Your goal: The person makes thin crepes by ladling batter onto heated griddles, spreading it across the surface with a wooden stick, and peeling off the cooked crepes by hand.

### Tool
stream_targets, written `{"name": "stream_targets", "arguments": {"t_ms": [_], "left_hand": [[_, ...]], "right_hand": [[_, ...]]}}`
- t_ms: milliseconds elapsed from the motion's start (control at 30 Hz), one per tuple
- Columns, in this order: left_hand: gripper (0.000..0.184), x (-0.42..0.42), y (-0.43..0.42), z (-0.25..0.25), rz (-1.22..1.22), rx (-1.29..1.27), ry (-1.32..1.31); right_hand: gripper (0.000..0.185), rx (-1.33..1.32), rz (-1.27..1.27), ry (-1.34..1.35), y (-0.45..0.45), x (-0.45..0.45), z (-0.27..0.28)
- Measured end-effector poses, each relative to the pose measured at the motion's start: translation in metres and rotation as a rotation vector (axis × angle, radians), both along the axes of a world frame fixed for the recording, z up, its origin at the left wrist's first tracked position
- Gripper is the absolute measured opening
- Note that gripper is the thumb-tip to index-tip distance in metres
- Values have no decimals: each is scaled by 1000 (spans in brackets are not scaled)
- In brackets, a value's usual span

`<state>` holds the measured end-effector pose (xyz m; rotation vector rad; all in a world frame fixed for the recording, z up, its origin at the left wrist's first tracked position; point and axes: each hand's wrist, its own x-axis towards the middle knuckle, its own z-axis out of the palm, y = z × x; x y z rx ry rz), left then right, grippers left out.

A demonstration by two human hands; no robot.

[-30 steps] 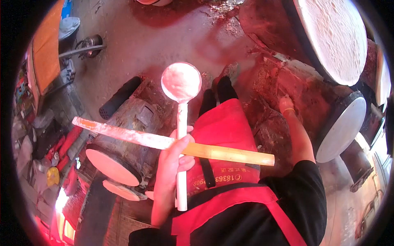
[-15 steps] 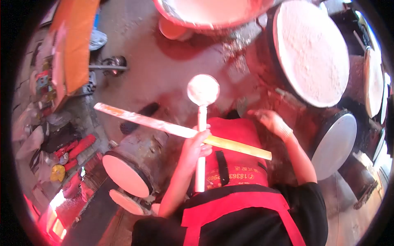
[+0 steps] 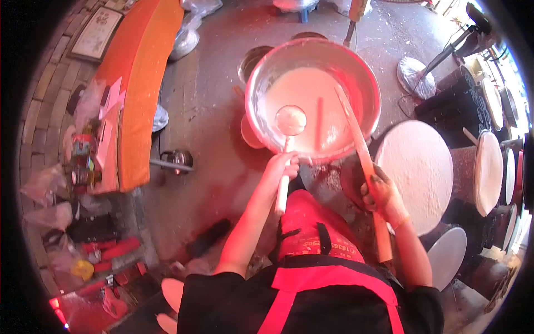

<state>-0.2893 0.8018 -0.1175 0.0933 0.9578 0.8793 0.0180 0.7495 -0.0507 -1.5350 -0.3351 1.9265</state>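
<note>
My left hand (image 3: 282, 170) is closed round the white handle of a ladle (image 3: 291, 120). The ladle's round bowl hangs over the near part of a large metal basin (image 3: 369, 72) that holds pale, creamy liquid (image 3: 303, 86). In my right hand (image 3: 385, 196) is a long flat wooden stick (image 3: 360, 143), gripped with the fingers wrapped round it. Its far end reaches over the liquid, while the near end points back toward my apron (image 3: 311, 222). Whether the tip touches the liquid, I cannot tell.
A big round plate with a pale, rough surface (image 3: 417, 178) stands right of the basin. A smaller round lid-like disc (image 3: 448, 259) is nearer me, with several more discs along the right edge. An orange-covered table (image 3: 146, 94) and a floor-standing pole with a wrapped base (image 3: 417, 78) flank the area.
The basin now sits nearer the middle of my view. The wooden stick has gone from my left hand to my right. My left hand keeps the ladle, now over the basin.
</note>
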Motion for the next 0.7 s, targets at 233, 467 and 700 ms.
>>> {"name": "stream_targets", "arguments": {"t_ms": [233, 467, 700], "left_hand": [[24, -58, 284, -194, -88, 74, 497], [37, -4, 376, -179, -353, 402, 1016], [39, 34, 286, -109, -829, 595, 975]], "right_hand": [[50, -40, 189, -217, 213, -5, -50], [45, 313, 501, -533, 243, -40, -75], [45, 150, 160, -662, 22, -61, -61]]}}
